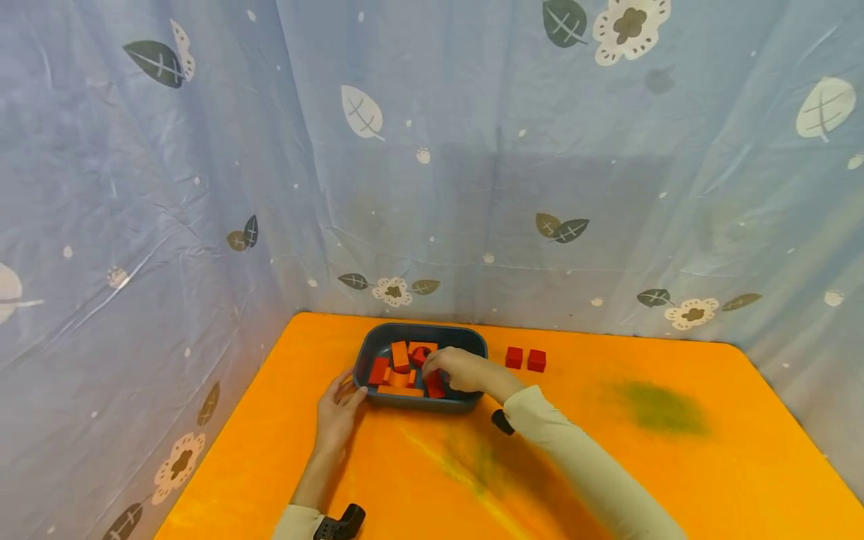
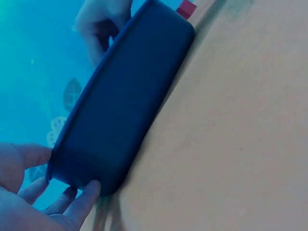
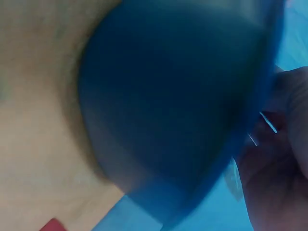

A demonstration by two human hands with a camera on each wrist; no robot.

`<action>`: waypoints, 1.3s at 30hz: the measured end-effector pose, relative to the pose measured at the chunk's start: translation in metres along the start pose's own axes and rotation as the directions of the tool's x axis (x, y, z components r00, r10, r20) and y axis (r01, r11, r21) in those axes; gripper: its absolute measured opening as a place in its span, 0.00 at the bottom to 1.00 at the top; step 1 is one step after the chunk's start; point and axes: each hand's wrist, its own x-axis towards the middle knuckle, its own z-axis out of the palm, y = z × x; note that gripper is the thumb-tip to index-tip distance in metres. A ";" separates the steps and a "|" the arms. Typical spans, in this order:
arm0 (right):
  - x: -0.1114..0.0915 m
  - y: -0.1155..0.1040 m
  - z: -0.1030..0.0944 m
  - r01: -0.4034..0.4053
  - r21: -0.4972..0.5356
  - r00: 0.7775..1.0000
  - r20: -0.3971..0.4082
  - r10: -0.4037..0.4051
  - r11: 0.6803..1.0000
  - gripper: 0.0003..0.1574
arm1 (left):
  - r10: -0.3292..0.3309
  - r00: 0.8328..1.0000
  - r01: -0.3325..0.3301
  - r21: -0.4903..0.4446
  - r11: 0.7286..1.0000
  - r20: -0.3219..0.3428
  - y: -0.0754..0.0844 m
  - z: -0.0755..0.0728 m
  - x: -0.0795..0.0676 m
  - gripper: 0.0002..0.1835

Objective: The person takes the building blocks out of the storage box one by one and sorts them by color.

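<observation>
A dark blue-grey plastic tub (image 1: 418,405) stands on the orange tabletop with several red and orange toy blocks in it. My left hand (image 1: 337,412) grips the tub's near left corner, thumb and fingertips set against its outer walls, as the left wrist view also shows. Reaching over the right side of the tub, my right hand (image 1: 459,367) has its fingers bent down onto a red block (image 1: 435,385) and pinches it. Left of that lie an orange arch block (image 1: 400,378), a long orange block (image 1: 400,391) and another red block (image 1: 379,370).
Two small red cubes, one (image 1: 514,358) beside the other (image 1: 536,361), sit on the table right of the tub. Behind the table hangs a pale blue curtain (image 1: 459,210) with leaf and flower prints. A green smudge (image 1: 661,409) marks the tabletop at right.
</observation>
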 end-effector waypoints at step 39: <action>-0.049 0.016 -0.027 -0.058 0.195 0.951 -0.286 0.113 0.979 0.20 | -0.018 1.000 0.018 0.019 1.000 0.013 0.002 0.001 -0.005 0.29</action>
